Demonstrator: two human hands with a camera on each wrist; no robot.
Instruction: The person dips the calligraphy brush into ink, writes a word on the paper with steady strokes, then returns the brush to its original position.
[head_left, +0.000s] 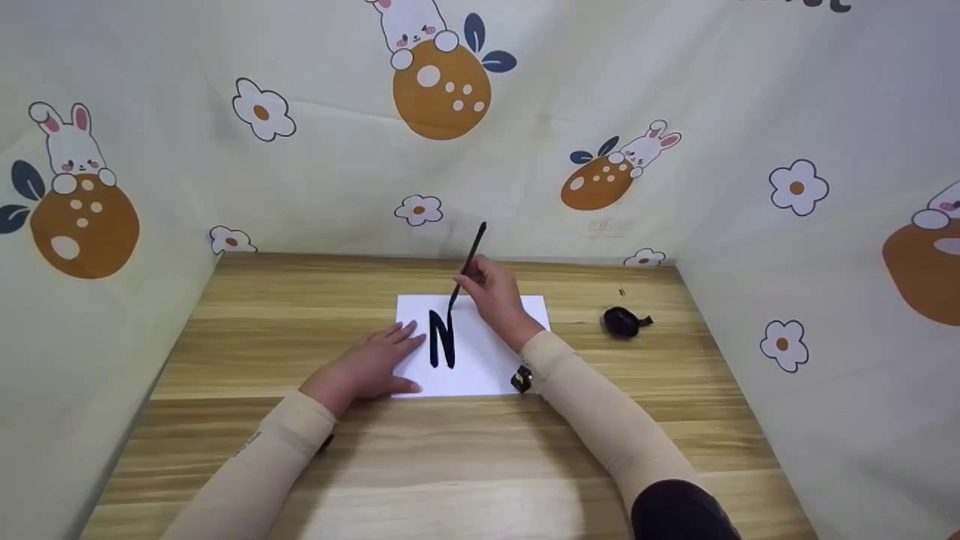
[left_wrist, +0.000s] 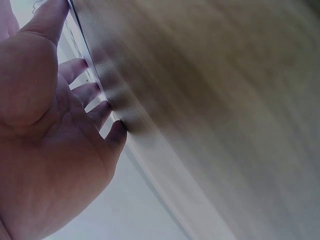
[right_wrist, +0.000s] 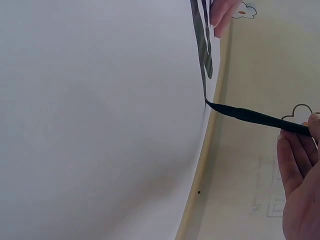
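A dark, slender brush [head_left: 471, 259] stands slanted in my right hand [head_left: 496, 294], pinched between thumb and fingers. Its tip meets the white paper [head_left: 487, 360] at the upper end of a black stroke. On the sheet is a thick black letter N [head_left: 442, 341]. In the right wrist view the brush [right_wrist: 250, 115] narrows to a fine point at the stroke's end, close to the paper's edge. My left hand [head_left: 371, 366] lies with fingers spread on the sheet's left side; the left wrist view shows this hand [left_wrist: 60, 130] from the palm side, fingertips along the paper's edge.
A small round black object [head_left: 621, 322] with a short tab lies on the wooden table [head_left: 285, 322] right of the paper. Fabric printed with rabbits and flowers [head_left: 322, 172] rises behind and on both sides. A dark wrist device [head_left: 522, 379] sits under the right forearm.
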